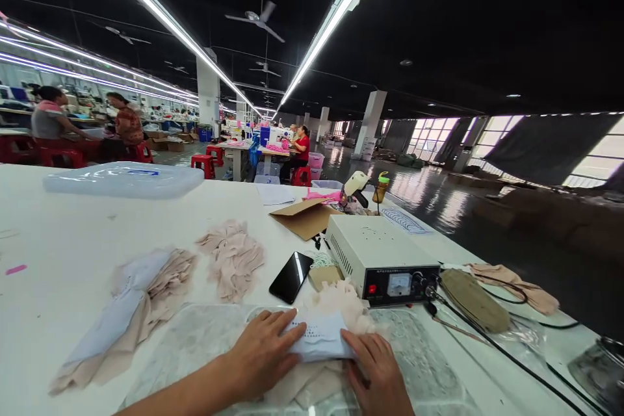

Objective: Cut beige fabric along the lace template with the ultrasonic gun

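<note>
A white printed paper (319, 337) is folded around a bundle of cream fabric pieces (336, 299), which show above and below it. My left hand (268, 348) is closed on the paper's left end, its fingers lying across the top. At the right end, my right hand (375, 370) grips the paper and fabric, with its fingertips curled over the edge. Both hands are above a translucent plastic sheet or lid (180, 344). Another paper-wrapped fabric bundle (121, 312) lies to the left, near a loose pile of beige fabric pieces (231, 260).
A black phone (291, 277) lies beyond my hands, beside a metal control box (380, 253) with cables. Olive fabric (475, 299) and a glass jar (602, 370) are on the right. A clear plastic lid (124, 179) rests at the far left. Several people sit at work farther off.
</note>
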`<state>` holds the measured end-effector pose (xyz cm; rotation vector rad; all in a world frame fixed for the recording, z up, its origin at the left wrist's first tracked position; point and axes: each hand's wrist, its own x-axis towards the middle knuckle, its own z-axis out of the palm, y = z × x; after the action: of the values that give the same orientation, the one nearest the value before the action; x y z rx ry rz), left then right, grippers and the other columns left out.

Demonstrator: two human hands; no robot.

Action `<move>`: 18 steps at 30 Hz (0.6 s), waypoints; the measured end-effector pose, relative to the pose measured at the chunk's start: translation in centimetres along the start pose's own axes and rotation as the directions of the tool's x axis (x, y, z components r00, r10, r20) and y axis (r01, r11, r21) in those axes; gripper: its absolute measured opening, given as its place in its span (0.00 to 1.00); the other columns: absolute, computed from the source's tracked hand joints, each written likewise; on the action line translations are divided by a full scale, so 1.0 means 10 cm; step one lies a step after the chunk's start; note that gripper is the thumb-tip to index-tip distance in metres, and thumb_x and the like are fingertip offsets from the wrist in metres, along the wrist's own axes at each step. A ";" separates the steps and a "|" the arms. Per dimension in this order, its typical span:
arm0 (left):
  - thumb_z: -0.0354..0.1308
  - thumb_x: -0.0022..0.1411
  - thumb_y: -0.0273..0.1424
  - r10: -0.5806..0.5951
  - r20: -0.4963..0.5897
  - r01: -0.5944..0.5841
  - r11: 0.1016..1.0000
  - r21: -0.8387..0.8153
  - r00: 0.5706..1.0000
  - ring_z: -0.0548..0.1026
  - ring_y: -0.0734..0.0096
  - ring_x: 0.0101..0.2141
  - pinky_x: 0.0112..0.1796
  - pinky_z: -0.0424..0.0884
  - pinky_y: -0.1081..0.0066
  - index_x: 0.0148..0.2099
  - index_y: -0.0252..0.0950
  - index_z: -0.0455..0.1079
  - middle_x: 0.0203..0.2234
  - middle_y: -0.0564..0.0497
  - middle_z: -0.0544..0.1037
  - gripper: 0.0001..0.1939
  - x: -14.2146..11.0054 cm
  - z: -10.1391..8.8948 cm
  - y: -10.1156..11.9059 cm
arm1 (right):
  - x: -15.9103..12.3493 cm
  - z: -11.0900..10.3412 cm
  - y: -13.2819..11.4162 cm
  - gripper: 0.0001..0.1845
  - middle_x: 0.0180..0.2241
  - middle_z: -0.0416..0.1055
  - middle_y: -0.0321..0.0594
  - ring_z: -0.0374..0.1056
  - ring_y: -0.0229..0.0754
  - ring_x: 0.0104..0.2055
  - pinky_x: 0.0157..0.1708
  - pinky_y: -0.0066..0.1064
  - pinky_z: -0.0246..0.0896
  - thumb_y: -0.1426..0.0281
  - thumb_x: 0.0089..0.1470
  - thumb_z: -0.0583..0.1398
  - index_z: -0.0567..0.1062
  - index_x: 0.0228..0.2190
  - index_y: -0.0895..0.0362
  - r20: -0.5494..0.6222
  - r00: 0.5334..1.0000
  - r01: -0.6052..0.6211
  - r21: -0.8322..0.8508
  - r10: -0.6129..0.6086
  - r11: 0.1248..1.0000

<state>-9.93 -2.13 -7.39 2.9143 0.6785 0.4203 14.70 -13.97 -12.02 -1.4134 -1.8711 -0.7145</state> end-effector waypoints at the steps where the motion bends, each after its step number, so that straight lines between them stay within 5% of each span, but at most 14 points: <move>1: 0.57 0.62 0.37 -0.051 0.014 0.051 0.998 -0.046 0.999 0.73 0.52 0.50 0.51 0.68 0.55 0.56 0.46 0.67 0.57 0.45 0.70 0.20 0.04 -0.03 -0.04 | 0.01 -0.02 -0.02 0.21 0.33 0.74 0.39 0.71 0.44 0.34 0.39 0.40 0.69 0.76 0.54 0.55 0.69 0.50 0.54 0.006 1.000 -0.010 0.005 0.010 1.000; 5: 0.49 0.68 0.33 -0.306 0.004 0.306 0.950 -0.067 0.952 0.71 0.58 0.52 0.54 0.66 0.60 0.55 0.42 0.69 0.54 0.47 0.72 0.15 0.41 -0.12 -0.25 | 0.01 -0.03 -0.08 0.23 0.33 0.74 0.39 0.71 0.43 0.34 0.41 0.41 0.69 0.79 0.53 0.54 0.69 0.50 0.54 0.012 0.999 -0.044 0.011 0.044 0.999; 8: 0.59 0.64 0.34 -0.451 0.009 0.451 0.893 -0.003 0.893 0.68 0.51 0.54 0.53 0.66 0.54 0.60 0.34 0.63 0.56 0.39 0.68 0.24 0.84 -0.04 -0.39 | 0.01 -0.01 -0.11 0.24 0.33 0.74 0.40 0.71 0.44 0.34 0.41 0.42 0.69 0.79 0.52 0.53 0.69 0.51 0.55 0.003 0.998 -0.063 0.021 0.063 0.998; 10: 0.57 0.67 0.36 -0.527 0.018 0.526 0.850 0.036 0.850 0.70 0.55 0.52 0.50 0.69 0.51 0.59 0.34 0.63 0.55 0.42 0.68 0.21 1.10 0.07 -0.44 | -0.01 0.01 -0.11 0.24 0.33 0.74 0.40 0.71 0.44 0.34 0.41 0.42 0.70 0.79 0.53 0.53 0.68 0.51 0.55 -0.005 0.998 -0.064 0.022 0.064 0.998; 14: 0.56 0.68 0.35 -0.605 0.019 0.602 0.794 0.091 0.796 0.73 0.59 0.47 0.46 0.73 0.55 0.56 0.34 0.65 0.51 0.44 0.70 0.17 1.43 0.28 -0.45 | -0.10 0.11 -0.06 0.23 0.33 0.74 0.40 0.71 0.44 0.34 0.40 0.41 0.69 0.78 0.53 0.52 0.68 0.51 0.55 -0.052 0.997 -0.055 0.018 0.056 0.998; 18: 0.56 0.68 0.35 -0.619 -0.001 0.614 0.778 0.135 0.785 0.73 0.60 0.47 0.46 0.73 0.56 0.56 0.34 0.65 0.50 0.44 0.71 0.17 1.49 0.36 -0.49 | -0.20 0.24 -0.02 0.22 0.32 0.74 0.39 0.71 0.44 0.33 0.41 0.41 0.68 0.77 0.54 0.51 0.69 0.50 0.55 -0.098 0.992 -0.076 0.018 0.077 0.997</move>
<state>1.98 8.71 -8.08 2.5684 1.6304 0.2330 14.42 -13.35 -15.12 -1.4076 -1.7336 -0.7187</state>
